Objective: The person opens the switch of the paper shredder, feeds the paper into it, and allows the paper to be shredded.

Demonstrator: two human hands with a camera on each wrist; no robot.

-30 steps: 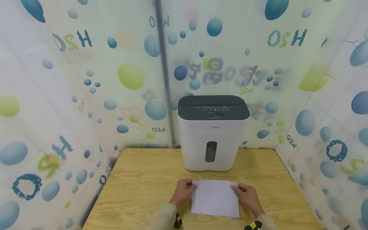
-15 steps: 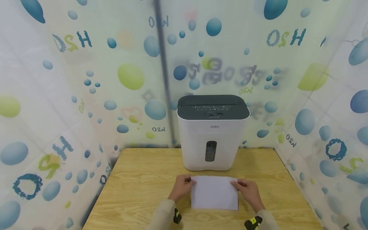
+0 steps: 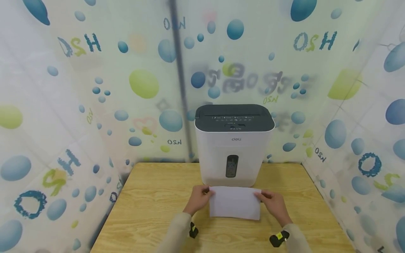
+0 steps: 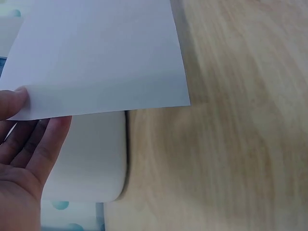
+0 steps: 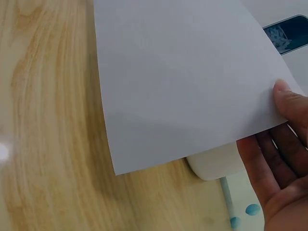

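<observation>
A blank white sheet of paper (image 3: pixel 235 203) is stretched between my two hands in front of the paper shredder (image 3: pixel 234 151). My left hand (image 3: pixel 198 198) pinches its upper left corner, thumb on top and fingers beneath, as the left wrist view shows. At the upper right corner my right hand (image 3: pixel 274 203) pinches the sheet the same way. The paper (image 4: pixel 101 57) is raised off the wood, its lower edge hanging free. White-bodied with a dark grey top, the shredder has a feed slot and a small front window (image 3: pixel 232 166); shreds show through the window (image 5: pixel 287 34) in the right wrist view.
The shredder stands on a light wooden table (image 3: pixel 158 189), near its back edge. A curtain (image 3: pixel 145 116) printed with blue and green spots encloses the table at the back and both sides. Each wrist wears a small black device.
Both hands have moved forward and up with the paper, closer to the shredder. The sheet's far edge now overlaps the shredder's base in the head view, and the sheet looks shorter.
</observation>
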